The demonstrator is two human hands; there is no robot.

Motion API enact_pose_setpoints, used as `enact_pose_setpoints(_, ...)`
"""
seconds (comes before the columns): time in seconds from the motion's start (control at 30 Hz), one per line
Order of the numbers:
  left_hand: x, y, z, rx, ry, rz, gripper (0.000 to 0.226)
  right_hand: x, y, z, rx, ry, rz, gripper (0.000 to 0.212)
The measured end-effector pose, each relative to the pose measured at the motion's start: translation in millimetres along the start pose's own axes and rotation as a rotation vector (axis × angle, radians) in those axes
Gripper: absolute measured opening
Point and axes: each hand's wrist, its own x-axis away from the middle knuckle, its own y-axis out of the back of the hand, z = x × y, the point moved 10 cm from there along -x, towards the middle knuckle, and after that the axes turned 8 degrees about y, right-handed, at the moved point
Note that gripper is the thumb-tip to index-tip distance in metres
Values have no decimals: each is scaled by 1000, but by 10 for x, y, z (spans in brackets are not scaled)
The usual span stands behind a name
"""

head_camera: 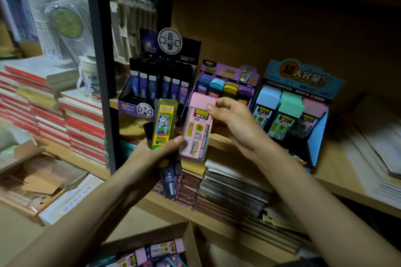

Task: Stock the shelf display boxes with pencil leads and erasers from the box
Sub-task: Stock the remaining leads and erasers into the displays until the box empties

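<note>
Our left hand (149, 154) gripping yellow case (163, 123), right hand (232, 121) pinching pink case (196, 134); blue display box (303, 71) holding pastel cases (290, 102).

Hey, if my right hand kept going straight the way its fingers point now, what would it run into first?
The pink lead case that the right hand already pinches. Behind it, probably the purple display box, though depth is unclear.

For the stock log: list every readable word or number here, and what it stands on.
"大容量!!": header of blue cardboard display box.
"100": header of purple cardboard display box.
"202", then an unclear character: white plastic cup.
Labels on the yellow flat pack and pink flat pack: too blurred.
</note>
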Motion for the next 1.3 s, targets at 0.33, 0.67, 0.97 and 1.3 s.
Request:
enact_pose_setpoints(0.33,-124,-387,201,-9,2,9,38,499,1573,308,242,245,-390,8)
enact_pose_setpoints(0.67,-228,-494,430,-98,3,-3,30,708,2434,417,519,414,-672,13)
enact_pose_setpoints(0.97,-219,-457,434,-119,-7,2,42,572,2511,125,576,323,-548,15)
enact_pose_setpoints(1.3,-275,-441,489,-116,-4,-32,38,433,2570,34,527,340,-543,14)
